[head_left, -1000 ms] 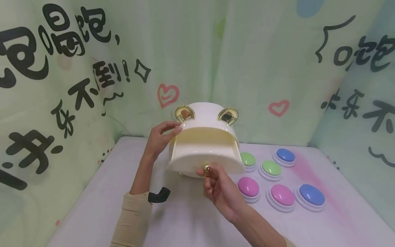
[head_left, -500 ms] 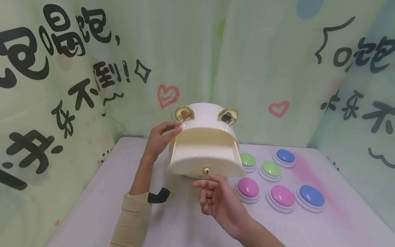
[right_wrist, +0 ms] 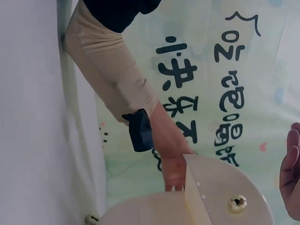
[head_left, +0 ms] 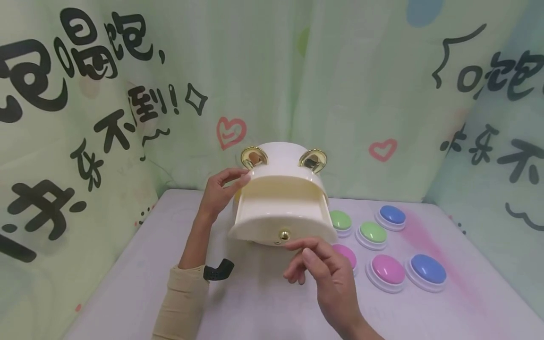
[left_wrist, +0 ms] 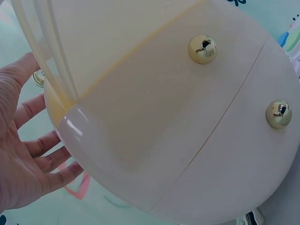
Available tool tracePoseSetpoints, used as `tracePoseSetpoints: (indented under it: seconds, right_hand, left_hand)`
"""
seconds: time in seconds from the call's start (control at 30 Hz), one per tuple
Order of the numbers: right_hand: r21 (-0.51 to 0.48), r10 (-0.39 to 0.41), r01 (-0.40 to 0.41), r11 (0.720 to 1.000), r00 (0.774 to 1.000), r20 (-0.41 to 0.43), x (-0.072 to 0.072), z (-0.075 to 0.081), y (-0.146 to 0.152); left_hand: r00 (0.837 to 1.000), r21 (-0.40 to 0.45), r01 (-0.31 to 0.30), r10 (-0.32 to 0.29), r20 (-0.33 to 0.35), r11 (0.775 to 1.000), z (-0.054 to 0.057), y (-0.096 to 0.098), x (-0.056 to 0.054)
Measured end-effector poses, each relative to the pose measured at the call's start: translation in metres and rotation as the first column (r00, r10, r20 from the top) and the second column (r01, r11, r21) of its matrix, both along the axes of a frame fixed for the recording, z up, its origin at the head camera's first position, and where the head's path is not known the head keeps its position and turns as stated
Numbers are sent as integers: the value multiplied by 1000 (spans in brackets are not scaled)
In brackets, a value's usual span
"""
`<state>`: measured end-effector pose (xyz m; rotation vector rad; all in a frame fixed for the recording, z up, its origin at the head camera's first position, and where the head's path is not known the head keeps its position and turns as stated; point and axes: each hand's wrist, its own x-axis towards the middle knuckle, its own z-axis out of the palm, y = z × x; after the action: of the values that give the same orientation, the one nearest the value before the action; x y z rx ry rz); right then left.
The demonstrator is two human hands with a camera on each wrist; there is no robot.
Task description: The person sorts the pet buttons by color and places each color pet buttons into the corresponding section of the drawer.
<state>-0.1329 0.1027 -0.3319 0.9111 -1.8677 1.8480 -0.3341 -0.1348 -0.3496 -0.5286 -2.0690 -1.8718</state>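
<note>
A small round white cabinet with gold ears stands on the table, its upper drawer pulled out and its inside bare in the head view. The drawer front carries a round gold knob. My left hand touches the cabinet's upper left side; the left wrist view shows its extended fingers against the curved wall. Below the drawer seam is a second gold knob. My right hand holds nothing, its fingers loosely bent just below and right of the upper knob.
Right of the cabinet lie several round push buttons on white bases, among them a green one, a pink one and a blue one. A printed curtain encloses the table at the back and sides.
My right hand has let go of the upper drawer's knob, moving down and to the right while turning over. The drawer stays pulled out, and my left hand keeps its place.
</note>
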Motion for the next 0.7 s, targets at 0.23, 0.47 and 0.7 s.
tracePoseSetpoints:
  seconds: [0.23, 0.47, 0.7]
  right_hand:
    - [-33, -69, 68, 997, 997, -21, -3, 4, 8]
    - [-167, -171, 180, 969, 983, 65, -10, 19, 27]
    - [-339, -200, 203, 918, 979, 46, -23, 32, 57]
  left_hand:
    - [1000, -1, -9, 9, 15, 1000, -2, 0, -1]
    - [1000, -17, -19, 19, 19, 1000, -1, 0, 0]
    - [1000, -12, -9, 9, 11, 1000, -2, -1, -1]
